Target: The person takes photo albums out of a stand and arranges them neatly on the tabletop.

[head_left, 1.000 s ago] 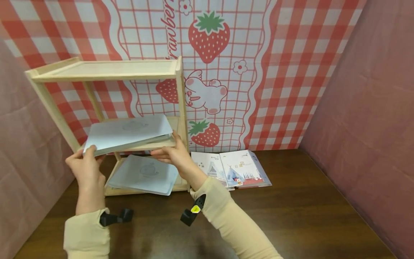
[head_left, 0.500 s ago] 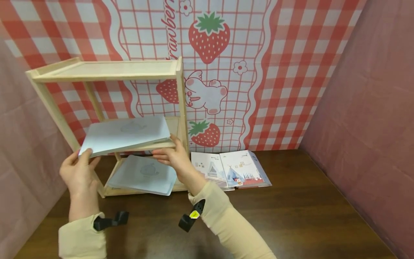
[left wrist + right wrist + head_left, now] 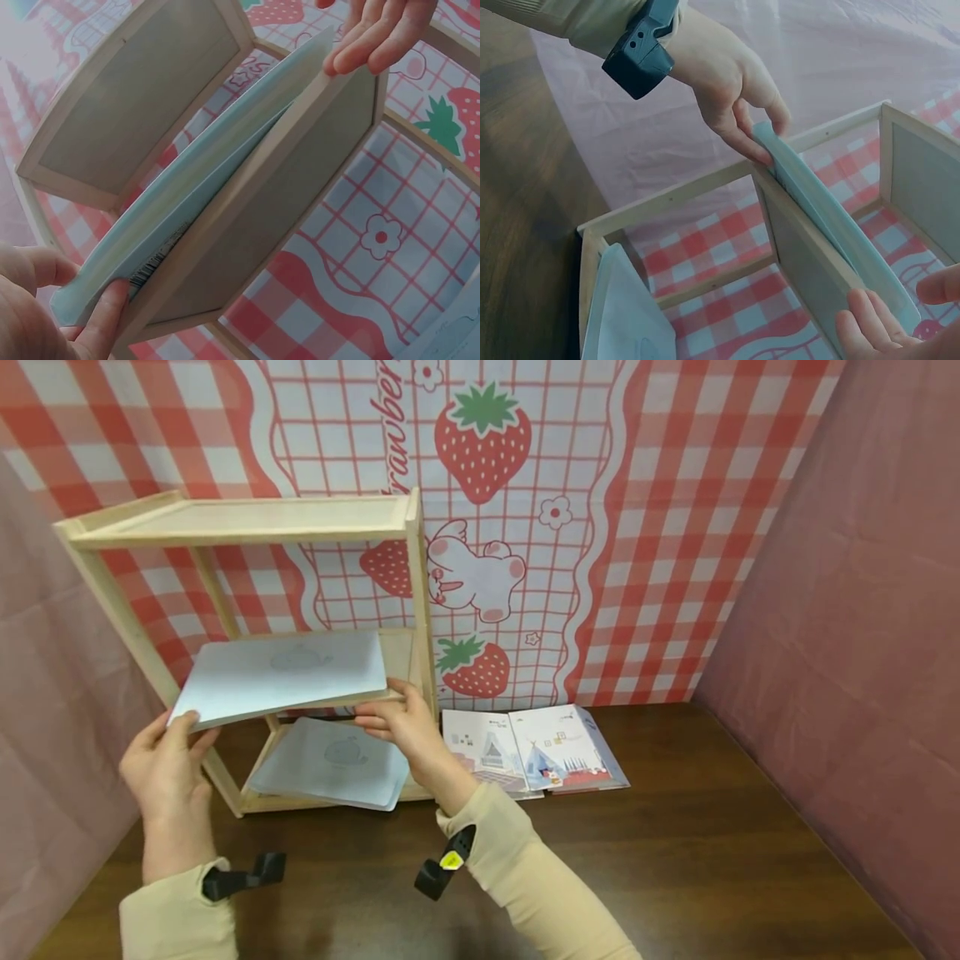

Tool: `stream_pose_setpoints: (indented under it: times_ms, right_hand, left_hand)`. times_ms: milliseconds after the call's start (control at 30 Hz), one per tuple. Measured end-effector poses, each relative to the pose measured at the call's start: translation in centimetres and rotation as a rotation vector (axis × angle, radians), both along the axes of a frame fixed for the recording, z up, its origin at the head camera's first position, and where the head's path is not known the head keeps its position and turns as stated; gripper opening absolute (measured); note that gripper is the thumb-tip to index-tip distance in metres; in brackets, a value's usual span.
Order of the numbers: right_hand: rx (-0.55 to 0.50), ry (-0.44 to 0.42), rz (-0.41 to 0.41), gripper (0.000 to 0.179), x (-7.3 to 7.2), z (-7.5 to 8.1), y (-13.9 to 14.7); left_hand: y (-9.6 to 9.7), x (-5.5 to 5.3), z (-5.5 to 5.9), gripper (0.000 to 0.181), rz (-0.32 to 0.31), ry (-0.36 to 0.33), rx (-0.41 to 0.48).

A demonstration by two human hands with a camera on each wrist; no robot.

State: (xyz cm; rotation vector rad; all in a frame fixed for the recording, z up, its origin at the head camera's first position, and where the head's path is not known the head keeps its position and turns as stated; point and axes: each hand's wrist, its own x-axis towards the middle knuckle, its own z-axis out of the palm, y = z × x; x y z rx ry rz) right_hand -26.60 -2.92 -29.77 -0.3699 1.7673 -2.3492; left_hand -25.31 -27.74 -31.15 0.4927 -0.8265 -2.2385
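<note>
- Head view. Left hand (image 3: 168,772): thumb above and fingers below, pinching the left front corner of the upper book.
- Upper book (image 3: 285,677): pale blue, whale on cover; on the middle shelf (image 3: 401,652) of the wooden rack (image 3: 247,537), pinched corner jutting past the front edge.
- Right hand (image 3: 405,722): beside the book's right front corner, at the shelf's front edge; fingers extended.
- Lower book (image 3: 330,764): pale blue, whale on cover; on the bottom shelf, front right corner overhanging.
- Picture book (image 3: 555,752): lying spread on the brown table (image 3: 675,860), right of the rack.
- Checked cloth (image 3: 652,527): red and white, strawberry print, behind the rack.
- Left wrist view. Left thumb and finger clamped on the upper book's corner; barcode (image 3: 154,259) on its underside. Right fingertips on the shelf edge, near the far corner.
- Right wrist view. Left hand pinching the same corner. Right thumb apart from the fingers, whose tips touch the shelf edge. Lower book at lower left.
</note>
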Motion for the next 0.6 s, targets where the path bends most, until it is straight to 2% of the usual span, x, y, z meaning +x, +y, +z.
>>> stream_pose_setpoints:
  times_ms: [100, 133, 167, 200, 233, 300, 333, 367, 433, 533, 600]
  right_hand:
    - [0.01, 0.035, -0.01, 0.052, -0.1, -0.1, 0.0]
    - [0.004, 0.07, -0.006, 0.051, -1.2, -1.3, -0.2]
    - [0.004, 0.08, -0.007, 0.05, -1.3, -1.4, -0.2]
    - [-0.002, 0.082, -0.008, 0.049, -1.3, -1.4, -0.2]
    - [-0.003, 0.084, -0.01, 0.049, -1.3, -1.4, -0.3]
    - [0.0, 0.083, -0.011, 0.048, -1.4, -1.4, -0.3]
    - [0.001, 0.085, -0.01, 0.048, -1.5, -1.4, -0.3]
    - [0.012, 0.064, -0.014, 0.048, -0.4, -0.2, 0.0]
    - [0.017, 0.063, -0.012, 0.049, -0.4, -0.1, 0.0]
    - [0.01, 0.053, -0.006, 0.049, -0.5, 0.0, 0.0]
    - [0.0, 0.041, -0.006, 0.048, -0.5, 0.0, 0.1]
  left_hand:
    - [-3.2, -2.6, -3.2, 0.032, -0.033, 0.088, -0.013]
    - [-4.1, -3.3, -4.1, 0.034, -0.047, 0.101, -0.021]
    - [-5.1, -4.0, -5.1, 0.035, -0.063, 0.135, -0.016]
    - [-5.7, -4.5, -5.9, 0.035, -0.065, 0.153, -0.02]
    - [-5.7, -4.5, -5.9, 0.035, -0.066, 0.155, -0.011]
    - [-4.9, -3.8, -5.2, 0.034, -0.051, 0.127, 0.001]
    - [-3.9, -2.9, -4.1, 0.034, -0.036, 0.104, 0.01]
    - [-3.0, -2.2, -3.3, 0.032, -0.022, 0.101, 0.026]
    - [-0.9, -0.4, -1.1, 0.031, 0.004, 0.055, 0.051]
    - [0.7, 1.0, 0.4, 0.028, 0.012, 0.06, 0.086]
    - [1.1, 1.4, 0.7, 0.026, 0.019, 0.065, 0.093]
